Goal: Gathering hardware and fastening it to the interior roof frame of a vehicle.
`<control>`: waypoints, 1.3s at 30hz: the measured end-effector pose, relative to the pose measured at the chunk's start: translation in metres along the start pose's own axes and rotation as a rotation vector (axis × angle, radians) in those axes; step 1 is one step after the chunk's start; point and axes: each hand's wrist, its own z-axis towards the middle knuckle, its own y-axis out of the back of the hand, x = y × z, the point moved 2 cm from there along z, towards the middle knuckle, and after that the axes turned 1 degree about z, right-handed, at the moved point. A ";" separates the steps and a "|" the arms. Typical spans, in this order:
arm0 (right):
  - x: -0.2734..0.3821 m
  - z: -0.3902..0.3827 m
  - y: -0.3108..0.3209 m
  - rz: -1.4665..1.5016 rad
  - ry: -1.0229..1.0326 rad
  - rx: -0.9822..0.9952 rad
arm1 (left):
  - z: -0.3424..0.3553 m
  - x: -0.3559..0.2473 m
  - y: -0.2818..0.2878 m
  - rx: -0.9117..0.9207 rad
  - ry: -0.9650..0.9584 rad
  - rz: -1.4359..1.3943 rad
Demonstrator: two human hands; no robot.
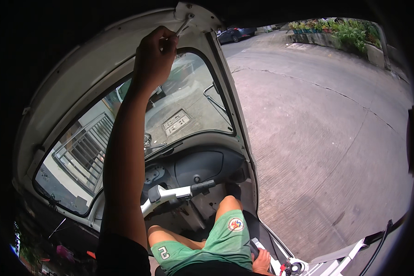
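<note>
Sunlit cracked concrete road [326, 138] outside open cab; planters [317, 25] along wall; dark parked car [234, 33]; metal gate [85, 152] through windshield [184, 106].

Sitting inside a small three-wheeler cab, the person has their left hand [154, 57] up at the white roof frame [124, 41], fingers [168, 39] closed on a metal wrench [184, 24], while the right hand [261, 261] rests down beside the seat near the handlebar [177, 193].

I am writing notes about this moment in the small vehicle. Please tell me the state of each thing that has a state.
Left hand: raised, fingers closed around a wrench.
Wrench: held, its head at the white windshield frame.
Right hand: low beside the seat, grip unclear.
Handlebar: free, no hand on it.
Windshield: in place, unbroken.
Side opening: open to the concrete road.
</note>
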 end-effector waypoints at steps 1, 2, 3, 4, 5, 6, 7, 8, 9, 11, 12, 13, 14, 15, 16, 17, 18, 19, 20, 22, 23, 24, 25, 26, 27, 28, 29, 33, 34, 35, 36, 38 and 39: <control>-0.001 0.002 -0.005 0.015 0.012 0.018 | 0.008 -0.002 0.021 0.079 0.029 0.077; -0.003 -0.001 -0.006 0.012 0.007 0.030 | 0.011 -0.021 0.032 0.149 0.089 0.127; -0.006 0.000 -0.008 0.010 -0.001 0.026 | 0.018 -0.026 0.035 0.182 0.046 0.157; -0.005 0.000 -0.006 0.010 -0.002 0.023 | 0.024 -0.026 0.037 0.212 0.004 0.192; -0.003 0.004 -0.008 0.016 -0.002 0.001 | 0.026 -0.025 0.035 0.191 -0.005 0.182; -0.003 0.002 -0.008 0.018 -0.004 0.001 | 0.023 -0.020 0.031 0.193 -0.008 0.183; -0.004 -0.001 -0.005 0.014 -0.009 0.021 | 0.018 -0.013 0.027 0.146 0.006 0.190; -0.005 -0.002 -0.003 0.010 -0.014 0.036 | 0.014 -0.013 0.025 0.096 0.018 0.195; -0.006 -0.003 -0.003 0.035 -0.008 0.042 | 0.011 -0.012 0.023 0.107 0.129 0.113; -0.005 0.000 -0.007 0.016 -0.018 0.045 | 0.007 -0.008 0.014 0.083 0.129 0.025; -0.006 -0.001 -0.008 -0.005 -0.024 0.056 | 0.003 -0.005 0.009 0.060 0.135 -0.058; -0.007 -0.002 -0.009 -0.007 -0.023 0.057 | 0.000 -0.004 0.003 0.001 0.094 -0.052; -0.007 -0.002 -0.010 -0.006 -0.020 0.050 | -0.002 0.000 -0.004 0.000 0.094 -0.053; -0.007 -0.001 -0.012 -0.005 -0.016 0.042 | -0.005 0.001 -0.007 -0.109 0.004 0.014; -0.008 -0.001 -0.013 -0.006 -0.015 0.042 | -0.006 0.003 -0.009 -0.218 -0.087 0.082; -0.009 -0.002 -0.014 -0.004 -0.020 0.039 | -0.008 0.001 -0.012 -0.226 -0.047 0.076; -0.010 -0.003 -0.015 -0.002 -0.024 0.037 | -0.008 -0.001 -0.012 -0.225 -0.047 0.073; -0.011 -0.004 -0.016 -0.003 -0.026 0.036 | -0.007 -0.002 -0.012 -0.215 -0.040 0.078; -0.011 -0.004 -0.016 0.006 -0.020 0.033 | -0.006 -0.002 -0.010 -0.207 -0.035 0.087; -0.011 -0.001 -0.017 0.018 -0.011 0.029 | -0.004 -0.004 -0.002 -0.204 -0.048 0.109; -0.010 -0.002 -0.015 0.015 -0.014 0.030 | -0.003 -0.006 -0.001 -0.197 -0.060 0.122; -0.009 -0.002 -0.012 0.012 -0.017 0.031 | -0.003 -0.008 -0.002 -0.195 -0.062 0.118; -0.008 -0.002 -0.010 0.012 -0.022 0.029 | -0.002 -0.009 -0.004 -0.147 0.012 0.075; -0.007 -0.001 -0.009 0.004 -0.017 0.027 | -0.002 -0.009 -0.003 -0.101 0.086 0.040; -0.005 -0.001 -0.008 -0.004 -0.012 0.024 | -0.003 -0.010 -0.003 -0.101 0.084 0.044; -0.005 -0.002 -0.007 0.000 -0.009 0.024 | -0.005 -0.008 -0.007 -0.124 0.101 0.035; -0.007 -0.002 -0.007 0.003 -0.014 0.037 | -0.006 -0.008 -0.011 -0.147 0.118 0.021; -0.008 -0.002 -0.012 0.015 -0.021 0.047 | -0.011 -0.014 -0.015 -0.223 0.006 0.131; -0.009 -0.001 -0.013 0.014 -0.020 0.045 | -0.012 -0.017 -0.014 -0.225 0.006 0.130; -0.009 -0.001 -0.014 0.016 -0.017 0.038 | -0.013 -0.021 -0.012 -0.222 0.009 0.151; -0.009 -0.002 -0.014 0.019 -0.014 0.030 | -0.013 -0.023 -0.013 -0.218 0.012 0.172; -0.008 -0.001 -0.013 0.017 -0.018 0.032 | -0.012 -0.021 -0.011 -0.209 0.019 0.163; -0.007 0.000 -0.013 0.017 -0.020 0.035 | -0.012 -0.020 -0.009 -0.201 0.026 0.158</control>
